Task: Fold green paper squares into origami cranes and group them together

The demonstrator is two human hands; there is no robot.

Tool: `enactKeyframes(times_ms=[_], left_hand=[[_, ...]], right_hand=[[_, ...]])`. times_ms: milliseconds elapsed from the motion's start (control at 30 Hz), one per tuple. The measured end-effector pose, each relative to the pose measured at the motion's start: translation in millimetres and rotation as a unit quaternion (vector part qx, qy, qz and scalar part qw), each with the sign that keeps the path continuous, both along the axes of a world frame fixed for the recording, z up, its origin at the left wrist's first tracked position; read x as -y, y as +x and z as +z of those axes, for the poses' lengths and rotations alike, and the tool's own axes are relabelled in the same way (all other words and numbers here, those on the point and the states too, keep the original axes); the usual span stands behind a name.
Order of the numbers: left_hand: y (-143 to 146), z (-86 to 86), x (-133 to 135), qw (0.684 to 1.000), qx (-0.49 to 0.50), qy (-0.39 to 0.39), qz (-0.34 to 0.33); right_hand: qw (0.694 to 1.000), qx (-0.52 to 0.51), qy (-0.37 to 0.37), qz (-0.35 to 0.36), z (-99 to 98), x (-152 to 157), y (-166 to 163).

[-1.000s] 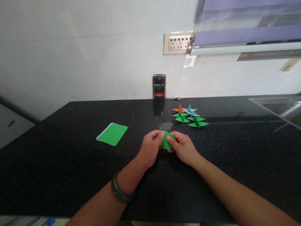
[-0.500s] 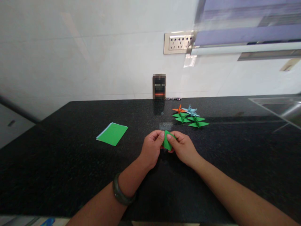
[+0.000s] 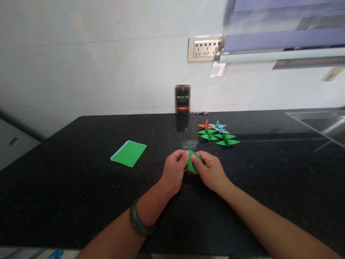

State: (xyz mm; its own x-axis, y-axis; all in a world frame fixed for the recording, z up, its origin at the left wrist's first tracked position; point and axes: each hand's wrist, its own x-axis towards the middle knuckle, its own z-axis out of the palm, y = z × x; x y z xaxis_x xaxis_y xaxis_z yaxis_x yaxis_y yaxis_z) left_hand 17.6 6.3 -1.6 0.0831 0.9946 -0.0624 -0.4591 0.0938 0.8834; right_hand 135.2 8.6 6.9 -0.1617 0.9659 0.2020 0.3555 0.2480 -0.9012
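Left fingers (image 3: 184,156) and right fingers (image 3: 196,161) pinch the green folded-paper shape (image 3: 191,167) between them, likely light, easily creased, best edge-held!

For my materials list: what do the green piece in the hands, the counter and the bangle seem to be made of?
Green piece: likely matte paper, by its thin, folded layers.
Counter: polished stone, probably granite, by its speckles and reflections.
Bangle: smooth, glossy, perhaps jade; its dark sheen leaves this open.

Matt folded paper (image 3: 191,167), smooth paper sheets (image 3: 128,154), tabletop (image 3: 81,187) I see from afar as glossy speckled stone, smooth bangle (image 3: 137,221), shiny wall (image 3: 121,72)
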Motion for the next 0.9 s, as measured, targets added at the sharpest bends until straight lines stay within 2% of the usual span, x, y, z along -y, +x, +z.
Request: enactKeyframes(times_ms=[333, 900], left_hand=[[-1.5, -4.5, -1.6, 0.997, -0.064, 0.022, 0.028], [-0.4, 8.4, 4.4, 0.972, -0.202, 0.064, 0.101]], right_hand=[[0.998, 0.032, 0.045, -0.010, -0.6, 2.2, -1.6], [1.000, 0.014, 0.028, 0.001, -0.2, 4.1, -3.6]])
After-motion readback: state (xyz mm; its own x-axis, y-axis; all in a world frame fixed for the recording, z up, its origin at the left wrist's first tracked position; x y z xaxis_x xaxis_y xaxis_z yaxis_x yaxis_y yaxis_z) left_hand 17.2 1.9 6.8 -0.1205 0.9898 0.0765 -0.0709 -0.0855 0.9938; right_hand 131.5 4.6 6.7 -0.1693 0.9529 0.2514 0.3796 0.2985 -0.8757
